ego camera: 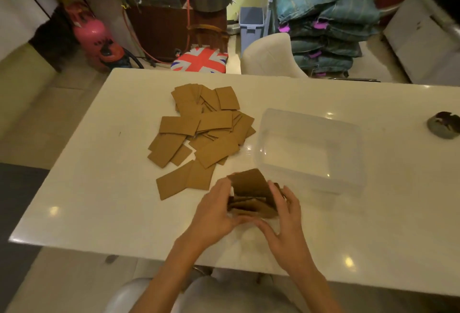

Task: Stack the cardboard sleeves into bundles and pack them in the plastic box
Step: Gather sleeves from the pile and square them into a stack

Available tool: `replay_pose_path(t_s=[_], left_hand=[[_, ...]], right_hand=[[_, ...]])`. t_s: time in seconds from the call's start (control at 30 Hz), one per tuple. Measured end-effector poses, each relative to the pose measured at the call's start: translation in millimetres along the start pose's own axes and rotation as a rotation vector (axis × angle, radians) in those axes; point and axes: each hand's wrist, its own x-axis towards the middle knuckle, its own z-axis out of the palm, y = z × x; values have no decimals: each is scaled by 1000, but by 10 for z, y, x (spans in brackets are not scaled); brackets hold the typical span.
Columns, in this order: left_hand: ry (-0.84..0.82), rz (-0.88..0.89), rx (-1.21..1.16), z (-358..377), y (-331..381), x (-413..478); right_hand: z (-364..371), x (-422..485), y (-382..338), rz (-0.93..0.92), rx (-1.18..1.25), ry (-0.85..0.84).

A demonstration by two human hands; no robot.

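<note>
A loose heap of flat brown cardboard sleeves [202, 133] lies spread over the middle of the white table [99, 200]. To its right stands a clear plastic box [348, 153], open at the top with nothing inside. Just in front of the box's near left corner I hold a small bundle of sleeves [251, 195] on edge between both hands. My left hand [216, 210] presses the bundle's left side and my right hand [286, 215] grips its right side. The top sleeve tilts up toward the box.
A dark round object [444, 124] sits near the table's right edge. Behind the table are a white chair [268, 56], a flag-patterned stool [200, 60], a pink gas cylinder [90, 35] and stacked teal sacks [326, 26].
</note>
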Motion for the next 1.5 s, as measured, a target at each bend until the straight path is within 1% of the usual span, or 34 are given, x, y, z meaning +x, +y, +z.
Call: replay_pose_path(t_s=[0.07,0.13,0.2,0.23,0.3,0.33,0.4,0.43,0.47,0.5,0.53,0.57,0.63,0.67,0.73,0.87,0.9,0.97,1.03,1.07,1.13,1.2,1.23,1.27,1.3,1.33,1.4,1.43,1.47,1.5], left_hand=[[-81,-45,-146,31,-4,-58],[-28,-45,-188,116,-1,-83],[54,-32,-162,217,22,-96],[78,-3,-105,263,31,-99],[66,52,-30,327,71,-108],[49,61,-27,351,85,-93],[14,70,-2,340,146,-47],[1,77,39,320,180,-24],[-3,100,71,305,188,2],[-7,120,87,294,181,19],[-12,137,92,290,149,37],[-24,141,90,285,111,53],[-63,156,102,287,29,77],[-66,185,132,311,-7,89],[-55,248,190,333,-21,76],[-7,273,272,310,14,89],[6,277,290,302,3,89],[21,288,308,299,-29,63],[33,281,308,302,-26,32],[40,274,305,310,-19,26],[46,261,299,330,-25,24],[27,256,296,311,-24,30],[15,267,308,298,-29,39],[3,286,326,285,-43,44],[-10,303,334,274,-58,43],[-24,319,324,265,-84,37],[-22,337,273,273,-133,-11],[0,330,248,290,-148,-37],[31,305,219,314,-161,-59],[68,270,176,345,-170,-73]], right_hand=[[-43,-16,39,38,-7,-44],[-85,-31,81,39,49,-60],[-125,-58,116,53,162,-118],[-147,-76,119,65,193,-159],[-187,-138,58,33,162,-173],[-211,-159,-4,-17,99,-118],[-247,-140,-180,-202,-72,80],[-240,-97,-279,-293,-167,141],[-206,-39,-372,-341,-267,159],[-146,5,-418,-344,-343,159],[-81,32,-406,-298,-356,162],[-29,32,-344,-199,-281,183],[13,-53,-177,73,-31,247],[10,-122,-110,141,48,271],[32,-229,-54,144,93,275],[71,-204,-143,82,173,231],[68,-196,-128,93,182,243],[5,-181,-151,140,234,321],[-89,-80,-216,227,289,392],[-130,17,-247,282,292,379],[-209,256,-261,391,343,262],[-273,448,-244,464,503,134],[-305,487,-248,470,546,88],[-326,490,-249,457,550,75],[-348,460,-235,422,530,104],[-364,406,-202,363,475,177],[-414,260,-107,196,267,339],[-427,193,-53,116,154,363],[-421,142,1,72,74,330],[-391,109,32,65,37,256]])
